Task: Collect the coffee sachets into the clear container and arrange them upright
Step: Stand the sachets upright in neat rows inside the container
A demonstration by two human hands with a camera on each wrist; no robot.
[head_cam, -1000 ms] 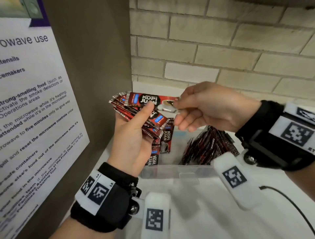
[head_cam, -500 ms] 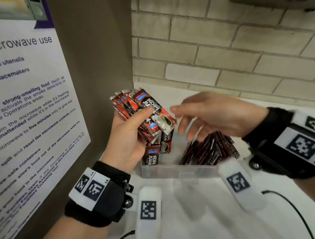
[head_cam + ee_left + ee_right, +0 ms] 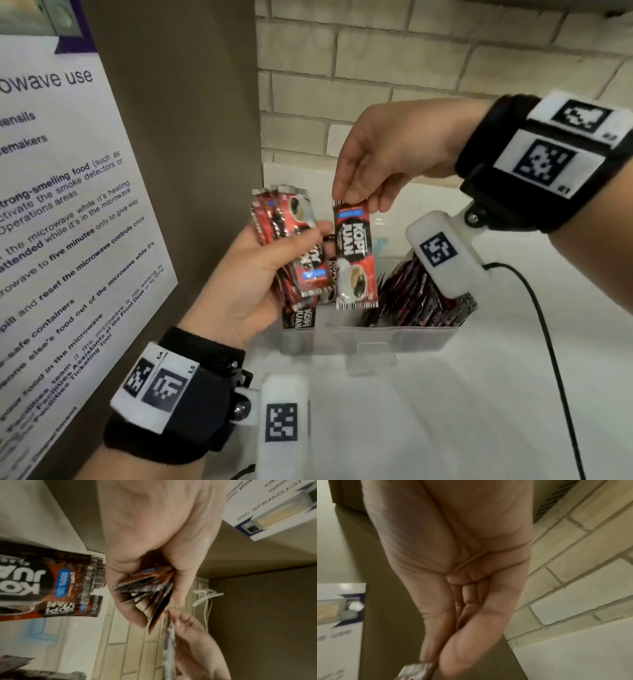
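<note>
My right hand (image 3: pixel 394 154) pinches the top seam of a single red-and-black foil coffee sachet (image 3: pixel 355 255), which hangs upright above the clear plastic rectangular container (image 3: pixel 394 337) on the white countertop (image 3: pixel 445 411). My left hand (image 3: pixel 246 284) grips a fanned bundle of matching sachets (image 3: pixel 291 240), thumb pressed across the front one, just beside the hanging sachet. Inside the container, a dense row of dark sachets (image 3: pixel 418 301) leans at its right end (print blurred), and a few sachets (image 3: pixel 298 317) stand at the left. A printed white microwave notice (image 3: pixel 61 219) hangs on the brown panel (image 3: pixel 181 137).
</note>
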